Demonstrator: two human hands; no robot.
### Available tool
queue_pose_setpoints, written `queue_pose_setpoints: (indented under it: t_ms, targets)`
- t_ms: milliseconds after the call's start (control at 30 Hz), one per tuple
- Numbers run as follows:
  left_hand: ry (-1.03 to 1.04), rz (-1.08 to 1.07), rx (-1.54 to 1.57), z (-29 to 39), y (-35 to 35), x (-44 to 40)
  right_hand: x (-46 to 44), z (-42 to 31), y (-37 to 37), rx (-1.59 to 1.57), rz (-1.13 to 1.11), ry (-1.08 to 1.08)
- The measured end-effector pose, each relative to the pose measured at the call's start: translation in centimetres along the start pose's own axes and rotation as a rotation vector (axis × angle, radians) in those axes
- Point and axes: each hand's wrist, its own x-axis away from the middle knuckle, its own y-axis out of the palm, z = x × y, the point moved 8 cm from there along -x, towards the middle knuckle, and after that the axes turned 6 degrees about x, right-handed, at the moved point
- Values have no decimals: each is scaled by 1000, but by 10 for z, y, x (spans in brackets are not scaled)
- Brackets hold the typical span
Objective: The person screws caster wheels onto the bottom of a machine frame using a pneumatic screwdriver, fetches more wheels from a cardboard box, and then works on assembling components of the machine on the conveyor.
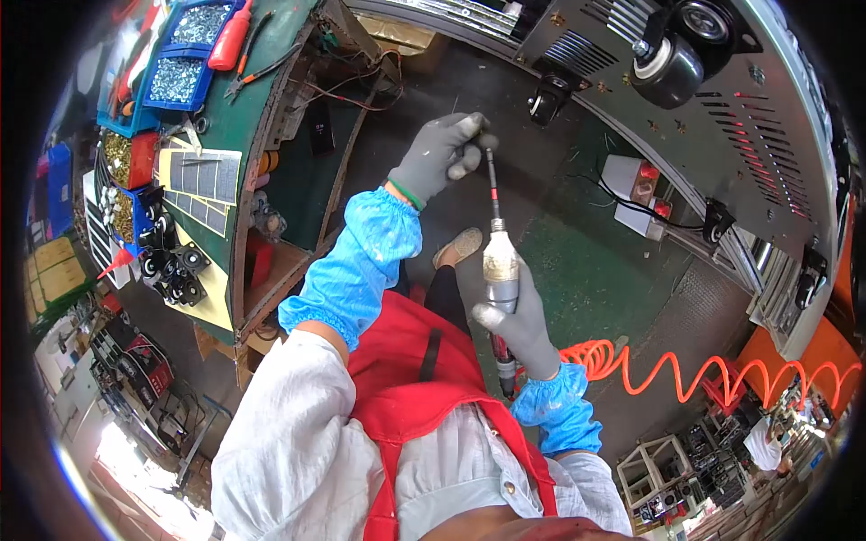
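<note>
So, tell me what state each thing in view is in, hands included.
Power driver: held, bit fitted; whether it's running, I can't tell.
Right hand: gloved, closed around the power driver.
Left hand: gloved, fingers curled near the bit's tip.
Orange hose: coiled, bunched in one stretch, drawn out elsewhere.
Blue bins: open, holding small metal parts.
Red bottle: lying on its side.
Sleeve covers: worn on both forearms.

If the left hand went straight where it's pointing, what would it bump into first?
Probably the tip of the bit, which looks right by the left hand. Past that, a small wheel sits roughly in line, but how far off is unclear.
</note>
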Motion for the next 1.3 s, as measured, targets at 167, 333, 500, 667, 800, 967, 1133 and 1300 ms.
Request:
queue_pose_setpoints:
  t_ms: [167,333,500,667,800,967,1133,1300]
  targets:
    - [-36,22,99,-12,0,9,4,-1,6,75,-23,-2]
    - [-36,105,160,-4,12,21,4,-1,4,42,-38,-20]
    - [-57,-6,123,-11,16,23,4,4,5,16,-37,30]
    - [-29,-59,54,-10,26,27,0,2,2,-8,-60,84]
    - [13,18,-76,-7,24,26,-5,-7,-2,12,-16,-78]
    - [76,91,-223,-4,15,20,-4,-6,-5,-199,-93,67]
    - [63,-128,24,-2,23,17,0,7,20,-1279,-608,173]
    - [116,-44,-77,6,28,5,-9,3,20,-1059,-493,167]
